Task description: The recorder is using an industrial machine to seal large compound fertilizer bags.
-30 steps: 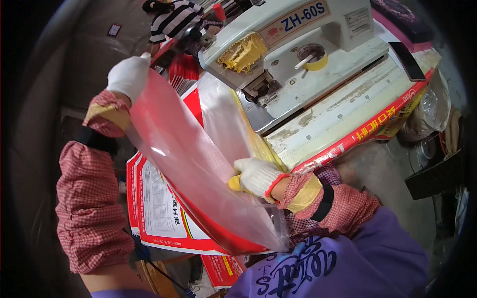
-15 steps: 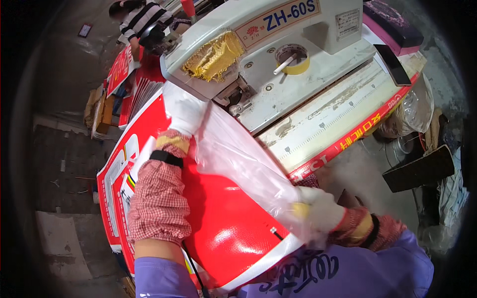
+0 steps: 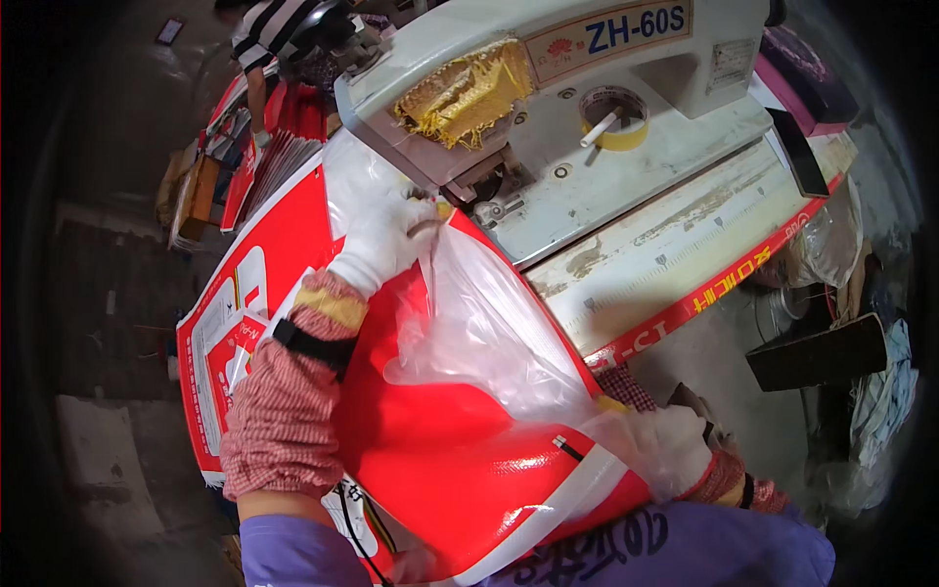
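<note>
A red and white woven plastic sack point(image 3: 421, 440) lies across the work surface and my lap, with a clear plastic liner point(image 3: 479, 323) spread over its right edge. My left hand point(image 3: 381, 240), in a white glove, pinches the edge of the sack and liner close to the needle area of a grey industrial sewing machine point(image 3: 548, 161). Lower right, my gloved right hand point(image 3: 665, 445) grips the other end of that edge, partly veiled by the film. The sack edge between my hands runs along the machine's side.
A yellow tape roll point(image 3: 626, 127) with a white stick rests on the machine. A dark phone point(image 3: 797, 152) lies on the ruled white board point(image 3: 675, 249). Another person point(image 3: 259, 78) works at a stack of red sacks point(image 3: 279, 147) at far left. A dark board point(image 3: 817, 352) stands at right.
The liner has been drawn back, baring a red strip along the machine-side edge. My left hand has come nearer the needle area; my right hand has moved right and slightly down.
</note>
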Demonstrator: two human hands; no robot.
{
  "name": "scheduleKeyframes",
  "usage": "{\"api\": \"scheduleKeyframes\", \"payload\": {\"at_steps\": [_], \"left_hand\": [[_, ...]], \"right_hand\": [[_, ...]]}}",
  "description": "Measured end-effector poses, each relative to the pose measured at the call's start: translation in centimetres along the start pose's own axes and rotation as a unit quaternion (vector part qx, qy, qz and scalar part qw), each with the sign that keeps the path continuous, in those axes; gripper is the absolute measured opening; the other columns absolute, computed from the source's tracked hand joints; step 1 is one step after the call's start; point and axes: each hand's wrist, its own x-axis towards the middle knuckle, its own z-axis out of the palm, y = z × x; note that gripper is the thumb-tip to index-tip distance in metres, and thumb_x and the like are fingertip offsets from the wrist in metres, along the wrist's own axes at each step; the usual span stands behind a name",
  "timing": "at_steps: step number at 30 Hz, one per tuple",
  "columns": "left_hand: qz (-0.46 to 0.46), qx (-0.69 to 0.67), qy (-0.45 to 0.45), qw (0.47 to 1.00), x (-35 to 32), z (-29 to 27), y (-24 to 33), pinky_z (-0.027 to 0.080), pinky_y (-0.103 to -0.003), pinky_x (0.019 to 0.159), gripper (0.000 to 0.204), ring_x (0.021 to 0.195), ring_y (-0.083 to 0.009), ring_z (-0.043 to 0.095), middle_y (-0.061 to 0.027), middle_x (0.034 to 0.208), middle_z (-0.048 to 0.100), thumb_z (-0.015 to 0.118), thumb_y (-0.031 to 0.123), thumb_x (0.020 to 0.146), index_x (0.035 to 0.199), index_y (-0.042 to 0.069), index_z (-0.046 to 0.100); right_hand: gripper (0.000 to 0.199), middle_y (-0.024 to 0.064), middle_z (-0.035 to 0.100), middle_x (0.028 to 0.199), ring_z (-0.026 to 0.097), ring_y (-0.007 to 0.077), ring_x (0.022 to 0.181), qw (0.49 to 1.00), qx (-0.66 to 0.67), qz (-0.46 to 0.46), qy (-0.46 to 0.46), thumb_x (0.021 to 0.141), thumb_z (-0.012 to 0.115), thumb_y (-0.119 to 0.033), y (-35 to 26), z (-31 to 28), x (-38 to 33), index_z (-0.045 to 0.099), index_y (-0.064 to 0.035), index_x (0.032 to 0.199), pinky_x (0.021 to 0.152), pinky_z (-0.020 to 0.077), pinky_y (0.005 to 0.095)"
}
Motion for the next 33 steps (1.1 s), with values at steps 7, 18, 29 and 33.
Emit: {"api": "scheduleKeyframes", "payload": {"at_steps": [7, 18, 29, 33], "left_hand": [[-0.064, 0.090, -0.029, 0.994, 1.5, 1.3, -1.7, 0.046, -0.040, 0.058, 0.013, 0.065, -0.0304, 0.058, -0.0112, 0.072, 0.060, 0.060, 0.023, 0.074, 0.081, 0.013, 0.063], [-0.135, 0.292, 0.071, 0.944, 8.1, -8.2, -6.1, 0.050, -0.040, 0.068, 0.019, 0.081, -0.0325, 0.061, -0.0181, 0.083, 0.062, 0.052, 0.015, 0.075, 0.088, 0.005, 0.061], [0.262, 0.037, -0.246, 0.933, 6.6, -9.9, 19.2, 0.031, -0.050, 0.098, 0.088, 0.112, -0.0283, 0.043, -0.0091, 0.123, 0.043, 0.077, 0.032, 0.046, 0.126, 0.019, 0.042], [0.091, -0.072, -0.558, 0.821, 9.2, -10.6, 21.5, 0.044, -0.038, 0.081, 0.048, 0.091, -0.0257, 0.055, -0.0081, 0.090, 0.058, 0.075, 0.023, 0.063, 0.106, 0.010, 0.057]], "right_hand": [[0.022, 0.0073, 0.062, 0.073, 0.061, 0.0266, 0.060, 0.842, -0.533, 0.023, -0.084, 0.077, 0.054, -0.025, -5.2, 0.1, 1.6, 0.061, -0.0108, 0.092, 0.052, 0.0481, 0.0373], [0.028, 0.0172, 0.060, 0.088, 0.061, 0.0260, 0.081, 0.896, -0.372, -0.242, 0.010, 0.084, 0.047, -0.014, -7.5, 2.5, 20.4, 0.054, -0.0027, 0.108, 0.073, 0.0480, 0.0339], [0.036, 0.0139, 0.058, 0.099, 0.057, 0.0236, 0.093, 0.909, -0.196, -0.281, -0.236, 0.072, 0.061, -0.016, -10.4, -3.4, 23.7, 0.056, -0.0083, 0.106, 0.081, 0.0469, 0.0351], [0.025, 0.0118, 0.065, 0.082, 0.062, 0.0309, 0.076, 0.710, -0.615, -0.289, -0.184, 0.071, 0.057, -0.024, -10.7, -2.3, 24.8, 0.067, -0.0148, 0.092, 0.068, 0.0476, 0.0387]]}}
